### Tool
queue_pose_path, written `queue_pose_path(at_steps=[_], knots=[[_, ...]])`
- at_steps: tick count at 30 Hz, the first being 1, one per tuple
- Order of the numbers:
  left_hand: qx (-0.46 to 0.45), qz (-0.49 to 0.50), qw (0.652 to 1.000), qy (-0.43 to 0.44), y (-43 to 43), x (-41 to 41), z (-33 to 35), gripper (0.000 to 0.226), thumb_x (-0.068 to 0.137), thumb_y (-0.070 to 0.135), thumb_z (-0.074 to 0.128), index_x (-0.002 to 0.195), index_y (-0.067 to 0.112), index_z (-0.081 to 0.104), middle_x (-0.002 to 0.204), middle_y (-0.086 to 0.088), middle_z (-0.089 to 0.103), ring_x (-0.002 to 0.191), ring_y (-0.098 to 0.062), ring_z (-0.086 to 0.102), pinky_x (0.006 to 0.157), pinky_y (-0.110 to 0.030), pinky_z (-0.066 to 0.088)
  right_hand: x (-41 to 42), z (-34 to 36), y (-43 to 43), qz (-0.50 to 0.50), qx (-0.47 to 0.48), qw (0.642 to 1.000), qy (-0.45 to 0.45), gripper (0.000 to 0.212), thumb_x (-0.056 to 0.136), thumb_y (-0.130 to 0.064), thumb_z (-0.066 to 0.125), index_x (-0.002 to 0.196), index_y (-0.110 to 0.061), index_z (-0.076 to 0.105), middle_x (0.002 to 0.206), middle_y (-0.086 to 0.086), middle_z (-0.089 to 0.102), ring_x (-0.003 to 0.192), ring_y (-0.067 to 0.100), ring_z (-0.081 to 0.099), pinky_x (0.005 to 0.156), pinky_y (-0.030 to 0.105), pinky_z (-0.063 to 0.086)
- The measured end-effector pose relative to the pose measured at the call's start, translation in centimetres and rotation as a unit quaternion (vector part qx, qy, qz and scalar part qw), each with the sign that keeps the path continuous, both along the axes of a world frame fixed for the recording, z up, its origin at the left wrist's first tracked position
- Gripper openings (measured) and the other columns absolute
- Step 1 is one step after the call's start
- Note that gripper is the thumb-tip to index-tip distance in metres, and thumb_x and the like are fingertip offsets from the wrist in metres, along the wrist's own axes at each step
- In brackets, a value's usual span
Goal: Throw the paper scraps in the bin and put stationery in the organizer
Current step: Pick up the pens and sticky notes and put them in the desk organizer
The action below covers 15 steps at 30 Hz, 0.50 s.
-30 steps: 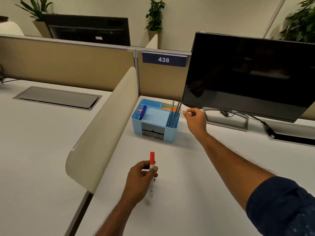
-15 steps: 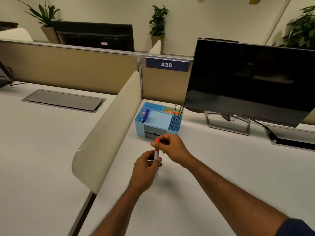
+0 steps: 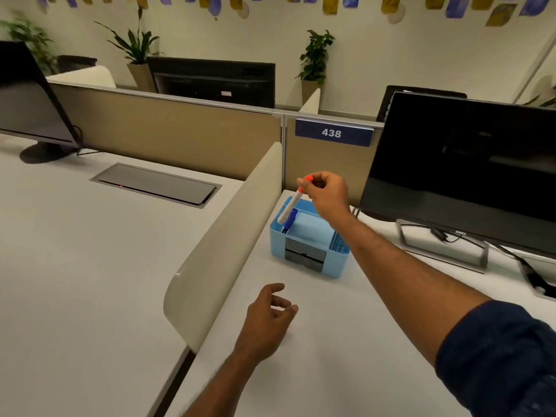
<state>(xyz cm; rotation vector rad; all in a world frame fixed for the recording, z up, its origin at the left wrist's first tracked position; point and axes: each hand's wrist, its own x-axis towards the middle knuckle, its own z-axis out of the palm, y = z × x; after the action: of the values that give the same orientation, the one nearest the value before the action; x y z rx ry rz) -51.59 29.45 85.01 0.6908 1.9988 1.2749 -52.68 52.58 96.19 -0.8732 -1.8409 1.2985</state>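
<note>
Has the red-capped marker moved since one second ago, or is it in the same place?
Yes. The red-capped marker has gone from the left hand to the right hand and moved away from the person, now tilted over the blue organizer.

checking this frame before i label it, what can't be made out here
- Bin: nowhere in the head view, so its place is unknown.
- Marker: cap end covered by the right hand; lower tip blurred, so whether it touches the organizer is unclear.
- Organizer's right slot: blocked by the right forearm.
- Blue pen: partly behind the marker.
- Paper scraps: none visible.
</note>
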Motion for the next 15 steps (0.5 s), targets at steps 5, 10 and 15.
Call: queue_pose_path(at_steps=[5,10,15], knots=[[-0.001,0.008,1.000,0.002,-0.1,-0.4,0.0,0.048,0.088,0.031,0.065,0.130,0.031,0.043,0.104,0.007,0.066,0.086,-0.013,0.068,0.063,-0.016,0.046,-2.1,-3.1,0.1,0.023,0.000,0.997,-0.072,0.013,0.077,-0.020,0.078,0.075,-0.021,0.065,0.073,-0.002,0.070,0.069,0.012,0.065,0.077,0.038,0.058],[-0.005,0.004,1.000,0.004,-0.3,-0.2,-0.4,0.045,0.089,0.029,0.064,0.129,0.031,0.043,0.104,0.007,0.065,0.085,-0.014,0.068,0.057,-0.013,0.045,-2.8,-4.8,-0.1,0.029,0.065,0.985,-0.158,0.018,0.072,-0.027,0.081,0.071,-0.031,0.063,0.082,-0.008,0.071,0.087,0.017,0.067,0.090,0.050,0.051],[-0.005,-0.010,1.000,0.023,-0.7,-0.6,-0.3,0.039,0.089,0.029,0.064,0.126,0.028,0.050,0.102,0.007,0.066,0.084,-0.014,0.068,0.061,-0.015,0.048,-2.3,-4.2,-0.5,0.083,0.112,0.963,-0.230,0.034,0.080,-0.026,0.075,0.113,-0.020,0.066,0.113,-0.001,0.070,0.107,0.018,0.061,0.099,0.046,0.047]])
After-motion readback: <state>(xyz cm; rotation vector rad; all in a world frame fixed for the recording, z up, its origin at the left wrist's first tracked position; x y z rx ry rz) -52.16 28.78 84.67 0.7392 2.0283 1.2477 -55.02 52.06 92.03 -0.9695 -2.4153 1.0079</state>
